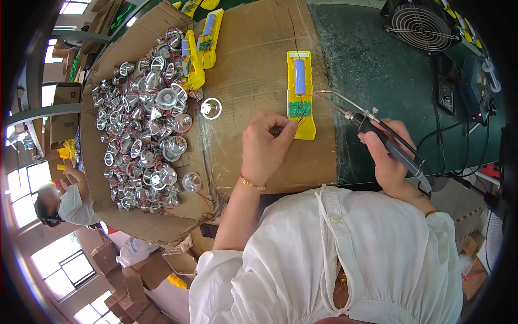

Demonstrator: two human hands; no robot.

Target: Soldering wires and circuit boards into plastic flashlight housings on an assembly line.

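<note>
In front of me on the cardboard lies a yellow plastic housing with a blue cylindrical battery cell and a green circuit board in it. Thin wires run about the cell and board. My left hand is at the housing's near left side, thumb and forefinger pinched together by the board; what is between them is too small to make out. My right hand grips a black soldering iron with a thin curved metal tube on it. The iron's tip points at the housing's right side, near the board.
A cardboard box full of shiny reflector cups with wires stands on the left. One white-centred reflector lies beside it. More yellow housings rest at the box's far corner. A fan and a blue soldering station with cables stand at right.
</note>
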